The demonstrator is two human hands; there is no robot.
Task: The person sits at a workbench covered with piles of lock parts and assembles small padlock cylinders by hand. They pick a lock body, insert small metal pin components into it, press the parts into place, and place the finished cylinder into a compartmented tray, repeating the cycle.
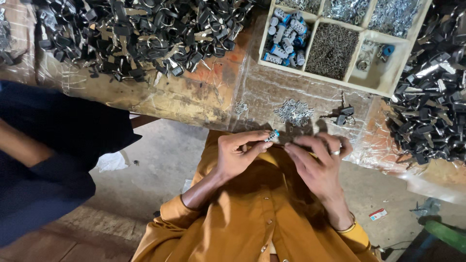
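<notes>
Far left on the bench [204, 97] is a big pile of black keys [141, 34]. Your left hand [238, 155] pinches a small blue and silver lock part [272, 136]. Just right, your right hand [318, 162] has curled fingers; I cannot tell what it holds. A wooden tray [388, 82] sits far right.

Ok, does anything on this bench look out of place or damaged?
The plastic sheet covering the bench is wrinkled and torn, with worn patches of bare wood showing. One black-headed key lies alone, apart from the big piles. The left hand pinches a small blue-tipped cylinder; nothing there looks wrong.
</notes>
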